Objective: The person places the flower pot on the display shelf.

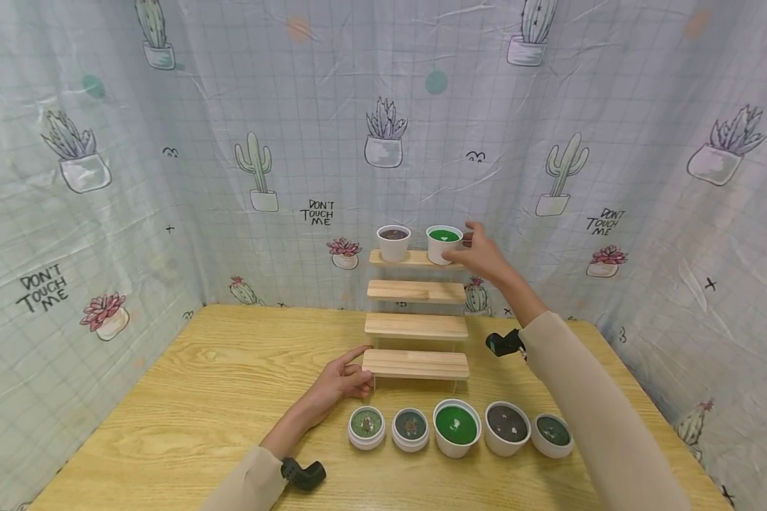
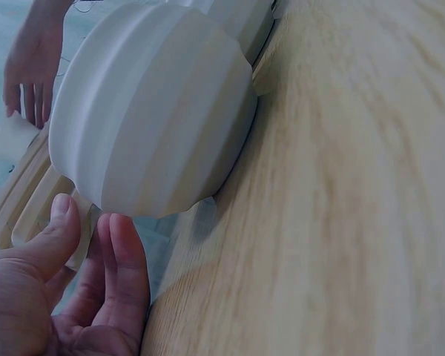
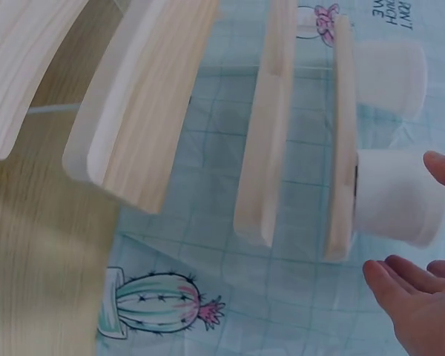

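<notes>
- Furthest left, I see the left hand (image 1: 334, 389) with its fingers closed in on the left end of the lowest step of the wooden stand (image 1: 415, 291), thumb at the front edge; I'd guess it's steadying the thing.
- Just beside that hand, the light green tub (image 1: 366, 443) sits upright on the table (image 1: 243, 369), so I count it as left to do.
- Above, toward the left of the top step, the brown-filled cup (image 1: 393, 250) stands upright; that one looks done.
- Down on the table again is the bluish tub (image 1: 410, 445), another one waiting.
- The three lower steps carry no cups, so most of the work seems ahead.
- Near the right end of the top step stands the bright green cup (image 1: 437, 250), apart from its neighbour. The right hand (image 1: 481, 254) is about it, fingers wide: thumb by the wall, the others clear of it. I'd call this one all but placed.
- Finishing the table row come the larger green cup (image 1: 456, 449), the grey-filled cup (image 1: 503, 446) and the dark tub (image 1: 552, 450): five down here, against two up top.
</notes>
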`<state>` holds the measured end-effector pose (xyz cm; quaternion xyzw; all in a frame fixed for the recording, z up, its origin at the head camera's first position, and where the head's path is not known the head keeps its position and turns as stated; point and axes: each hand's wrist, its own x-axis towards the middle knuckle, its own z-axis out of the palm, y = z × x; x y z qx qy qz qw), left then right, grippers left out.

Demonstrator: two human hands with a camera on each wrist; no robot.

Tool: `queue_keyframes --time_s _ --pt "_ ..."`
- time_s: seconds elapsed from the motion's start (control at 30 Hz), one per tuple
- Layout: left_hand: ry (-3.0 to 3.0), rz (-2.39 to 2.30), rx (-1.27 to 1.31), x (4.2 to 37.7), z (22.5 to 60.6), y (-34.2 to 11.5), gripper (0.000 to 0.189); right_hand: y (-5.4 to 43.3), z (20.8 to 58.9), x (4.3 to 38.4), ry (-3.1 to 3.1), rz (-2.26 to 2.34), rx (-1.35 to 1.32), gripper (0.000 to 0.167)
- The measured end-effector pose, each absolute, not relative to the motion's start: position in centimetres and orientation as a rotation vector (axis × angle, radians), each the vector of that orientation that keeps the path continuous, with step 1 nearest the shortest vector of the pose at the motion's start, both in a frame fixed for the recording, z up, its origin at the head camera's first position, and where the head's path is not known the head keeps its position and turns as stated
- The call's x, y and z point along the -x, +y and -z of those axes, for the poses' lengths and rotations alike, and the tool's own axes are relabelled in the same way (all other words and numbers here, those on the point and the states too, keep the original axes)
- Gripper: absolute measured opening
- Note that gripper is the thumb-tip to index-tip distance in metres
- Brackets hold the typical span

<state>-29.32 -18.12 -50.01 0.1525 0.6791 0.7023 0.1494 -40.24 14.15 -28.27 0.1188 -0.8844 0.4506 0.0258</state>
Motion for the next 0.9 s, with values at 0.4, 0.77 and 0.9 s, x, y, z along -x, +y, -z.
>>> queue_keyframes --time_s 0.4,0.77,0.9 --pt "1.948 -2.019 -0.442 29.3 50.0 -18.1 0.076 17.1 27.8 36.2 -2.717 -1.36 -0.453 0.099" --pt "1.946 -2.023 -0.465 29.3 50.0 -17.9 0.075 19.9 28.2 30.5 -2.678 -1.377 -0.61 0.1" --pt "1.949 -2.022 -0.461 29.3 49.9 -18.0 0.073 20.9 29.0 29.1 -2.674 -1.388 -0.644 0.097"
